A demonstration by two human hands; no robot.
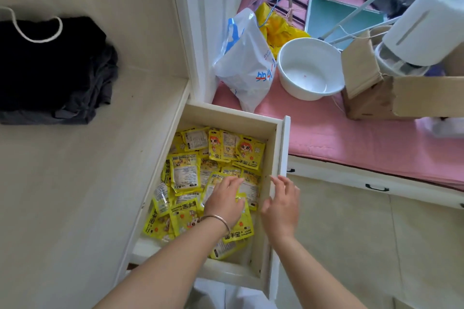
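So, a pulled-out white drawer [226,114] is seen from above, and it's pretty much packed with yellow packets [187,173], piled loosely on top of each other, some face up with a cartoon figure, some showing the printed back. "Hand warmer" can be read on a couple of them.

The left hand [223,199], with a thin bracelet [218,219] at the wrist, is laid down on the packets near the middle of the drawer. Its fingers [231,180] are stretched out fairly straight across the pile, and nothing is seen to be gripped. The thumb side is partly covered by a packet edge, so a pinch can't be fully ruled out. The right hand [281,206] is held just at the drawer's right wall, fingers [283,183] loosely spread and holding nothing. Whether the wall is actually touched can't be told.

Other containers: a white bowl [310,68] is set on the pink mat [351,138], with a white plastic bag [243,63] beside it (contents hidden) and a yellow bag [276,30] behind. A cardboard box [369,88] is cut off at the right edge, with a white appliance [426,25] poking out of it, blurred. Dark folded clothes [50,70] are stacked on the shelf [75,183] to the left.
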